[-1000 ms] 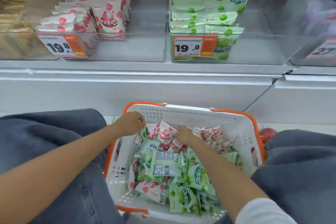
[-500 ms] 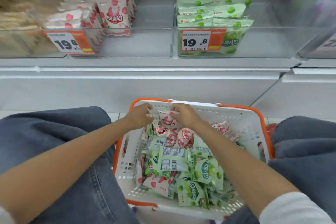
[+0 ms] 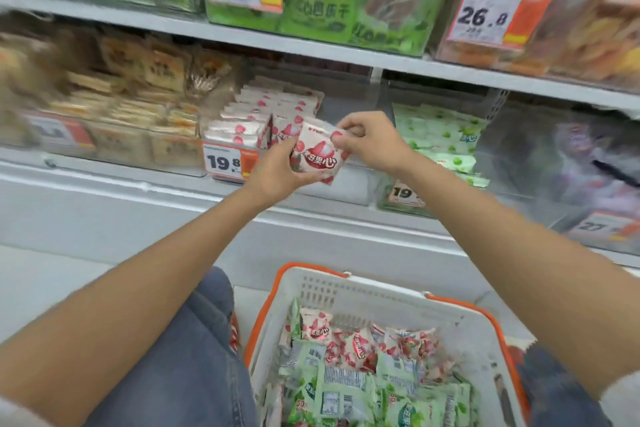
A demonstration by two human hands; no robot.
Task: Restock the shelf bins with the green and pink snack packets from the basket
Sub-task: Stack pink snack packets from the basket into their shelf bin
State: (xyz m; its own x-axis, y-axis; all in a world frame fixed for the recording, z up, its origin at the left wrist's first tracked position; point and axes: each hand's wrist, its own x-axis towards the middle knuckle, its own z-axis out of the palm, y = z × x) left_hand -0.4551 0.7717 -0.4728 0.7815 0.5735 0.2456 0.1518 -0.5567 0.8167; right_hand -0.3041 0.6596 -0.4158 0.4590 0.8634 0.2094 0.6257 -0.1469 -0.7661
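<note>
A pink snack packet [image 3: 317,156] with red strawberry print is held up in front of the shelf by both hands. My left hand [image 3: 277,173] grips its lower left side; my right hand [image 3: 370,140] pinches its upper right corner. Just behind it stands the clear bin of pink packets [image 3: 252,121]. The bin of green packets [image 3: 440,139] is to the right. Below, the white basket with an orange rim [image 3: 381,291] holds several pink and green packets [image 3: 349,388].
A bin of brown biscuit packs [image 3: 138,104] stands left of the pink bin, and a blurred clear bin [image 3: 568,156] is at the right. The upper shelf [image 3: 311,48] carries green and orange packs. My knees in jeans [image 3: 180,357] flank the basket.
Both hands rose out of the basket with one pink packet and now hold it in front of the pink bin. The view tilted upward.
</note>
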